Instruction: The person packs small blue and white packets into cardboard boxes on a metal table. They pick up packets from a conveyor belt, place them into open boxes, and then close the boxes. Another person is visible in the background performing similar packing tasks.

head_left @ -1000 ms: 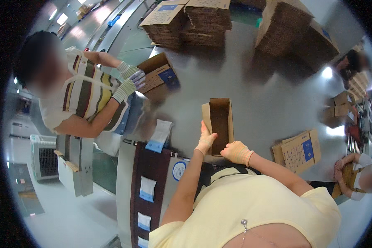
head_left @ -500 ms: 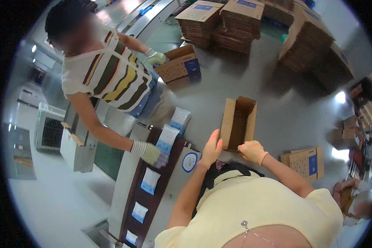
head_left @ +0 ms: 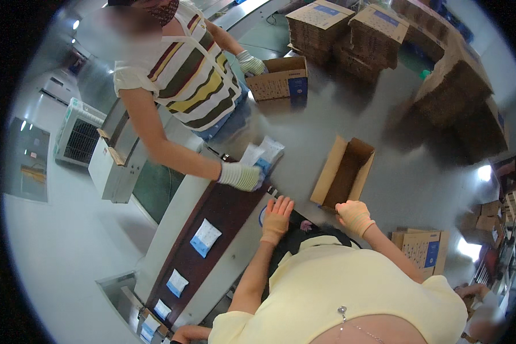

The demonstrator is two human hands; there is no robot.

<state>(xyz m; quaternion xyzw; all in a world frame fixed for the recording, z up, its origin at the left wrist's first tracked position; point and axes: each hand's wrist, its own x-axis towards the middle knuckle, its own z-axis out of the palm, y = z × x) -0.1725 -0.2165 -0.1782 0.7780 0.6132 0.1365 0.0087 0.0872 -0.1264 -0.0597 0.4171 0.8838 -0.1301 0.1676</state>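
Brown corrugated cardboard, an open oblong box (head_left: 345, 172), lies just right of the frame's centre on the grey table (head_left: 407, 172). My right hand (head_left: 352, 215) sits at its near corner, fingers curled in, apparently touching the box edge; I cannot tell if it grips it. My left hand (head_left: 278, 213) lies flat, fingers spread and holding nothing, just left of the box beside the dark conveyor belt (head_left: 223, 221). Up-left, a co-worker's white-gloved hand (head_left: 241, 175) holds a white-and-blue packet (head_left: 261, 153).
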